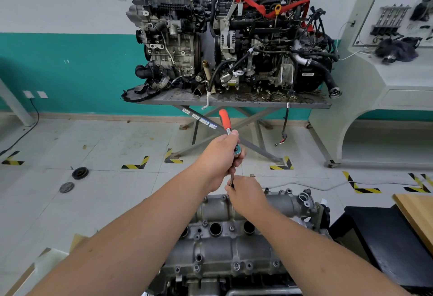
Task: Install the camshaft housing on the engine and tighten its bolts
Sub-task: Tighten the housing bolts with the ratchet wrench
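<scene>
Presently: left hand (220, 155) clenched the ratchet wrench (228, 131) head; right hand (246, 193) fingers pinched its extension at a far-edge camshaft housing (222, 244) bolt. Best kept plumb.

The right hand (246, 193) hides the bolt and socket; the grey cast-metal camshaft housing (218, 246) runs off the bottom edge.

Ratchet (226, 123) above camshaft housing (218, 244), between hands.
</scene>
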Demonstrator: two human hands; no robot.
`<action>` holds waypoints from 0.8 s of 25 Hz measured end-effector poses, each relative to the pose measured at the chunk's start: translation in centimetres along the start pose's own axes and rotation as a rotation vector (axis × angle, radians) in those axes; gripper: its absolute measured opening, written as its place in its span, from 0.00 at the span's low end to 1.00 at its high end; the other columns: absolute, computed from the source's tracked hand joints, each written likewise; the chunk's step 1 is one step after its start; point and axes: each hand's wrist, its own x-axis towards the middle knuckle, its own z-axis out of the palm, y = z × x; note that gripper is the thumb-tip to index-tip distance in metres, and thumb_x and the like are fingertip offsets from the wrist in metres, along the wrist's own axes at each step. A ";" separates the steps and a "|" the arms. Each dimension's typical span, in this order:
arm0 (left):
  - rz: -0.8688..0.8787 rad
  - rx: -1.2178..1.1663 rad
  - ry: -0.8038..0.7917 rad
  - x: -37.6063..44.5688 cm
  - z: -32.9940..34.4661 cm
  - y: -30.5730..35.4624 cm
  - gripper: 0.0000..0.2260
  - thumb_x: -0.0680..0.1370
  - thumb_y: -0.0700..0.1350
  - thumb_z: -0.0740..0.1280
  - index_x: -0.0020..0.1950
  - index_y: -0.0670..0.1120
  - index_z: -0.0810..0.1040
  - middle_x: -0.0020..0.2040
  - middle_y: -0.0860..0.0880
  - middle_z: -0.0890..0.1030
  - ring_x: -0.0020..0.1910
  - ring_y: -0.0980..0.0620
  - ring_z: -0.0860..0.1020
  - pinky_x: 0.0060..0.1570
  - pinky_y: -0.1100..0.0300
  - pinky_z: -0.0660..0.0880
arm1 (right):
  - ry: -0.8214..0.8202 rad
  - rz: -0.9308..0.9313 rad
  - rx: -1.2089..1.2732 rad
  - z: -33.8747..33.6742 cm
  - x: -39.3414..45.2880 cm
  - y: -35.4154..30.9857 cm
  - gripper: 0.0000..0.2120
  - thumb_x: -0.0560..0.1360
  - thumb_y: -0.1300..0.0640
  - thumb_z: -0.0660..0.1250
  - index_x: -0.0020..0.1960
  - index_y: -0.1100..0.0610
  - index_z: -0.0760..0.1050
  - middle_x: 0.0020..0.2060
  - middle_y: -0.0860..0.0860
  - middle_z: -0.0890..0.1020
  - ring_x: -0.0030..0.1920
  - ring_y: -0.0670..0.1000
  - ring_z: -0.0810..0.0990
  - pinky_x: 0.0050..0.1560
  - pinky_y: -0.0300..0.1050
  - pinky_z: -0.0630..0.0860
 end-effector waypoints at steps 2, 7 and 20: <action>0.011 -0.034 0.022 -0.3 0.0 0.4 0.14 0.84 0.56 0.53 0.46 0.49 0.67 0.31 0.53 0.74 0.29 0.53 0.66 0.33 0.58 0.62 | -0.011 -0.041 -0.014 -0.7 0.0 -0.2 0.08 0.81 0.53 0.60 0.45 0.54 0.72 0.46 0.55 0.83 0.50 0.58 0.80 0.42 0.45 0.64; 0.115 -0.005 0.013 0.4 0.3 5.2 0.17 0.83 0.57 0.55 0.38 0.49 0.70 0.31 0.52 0.75 0.29 0.53 0.67 0.30 0.59 0.63 | 0.012 -0.120 -0.015 -5.4 2.2 -2.0 0.13 0.80 0.54 0.60 0.37 0.55 0.70 0.40 0.57 0.83 0.45 0.59 0.79 0.41 0.49 0.69; 0.017 -0.376 -0.180 -1.4 -6.2 2.2 0.08 0.79 0.43 0.54 0.51 0.48 0.72 0.40 0.48 0.82 0.34 0.52 0.75 0.32 0.58 0.66 | -0.159 -0.155 0.079 -3.1 1.1 -4.9 0.09 0.78 0.56 0.64 0.40 0.55 0.76 0.40 0.53 0.84 0.45 0.55 0.80 0.48 0.49 0.77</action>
